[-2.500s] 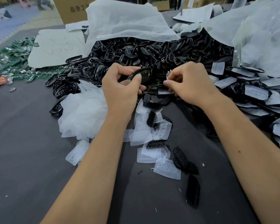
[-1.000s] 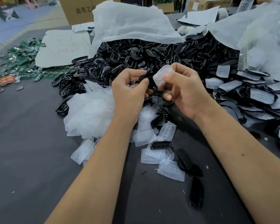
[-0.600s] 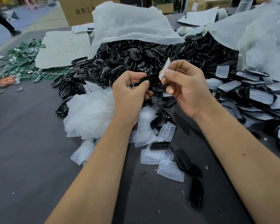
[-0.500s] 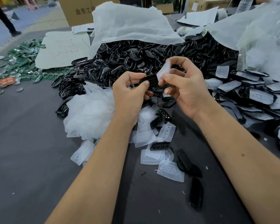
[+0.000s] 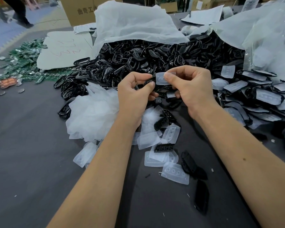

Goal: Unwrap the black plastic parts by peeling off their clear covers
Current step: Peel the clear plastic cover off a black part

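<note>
I see my left hand (image 5: 133, 94) pinching a black part (image 5: 148, 81) above the pile (image 5: 155, 58). My right hand (image 5: 189, 86) pinches its clear cover (image 5: 162, 78), lying lengthwise to the right of the part, so the right hand should pull rightward.

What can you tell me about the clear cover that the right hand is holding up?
The clear cover is a small, translucent, milky-white piece of soft-looking plastic, roughly rectangular with rounded corners and a few round dimples moulded in. The right hand pinches its right end between thumb and fingers, holding it up roughly level above the heap. Its left end meets the black part gripped by the left hand; whether it has fully come off there is unclear.
</note>
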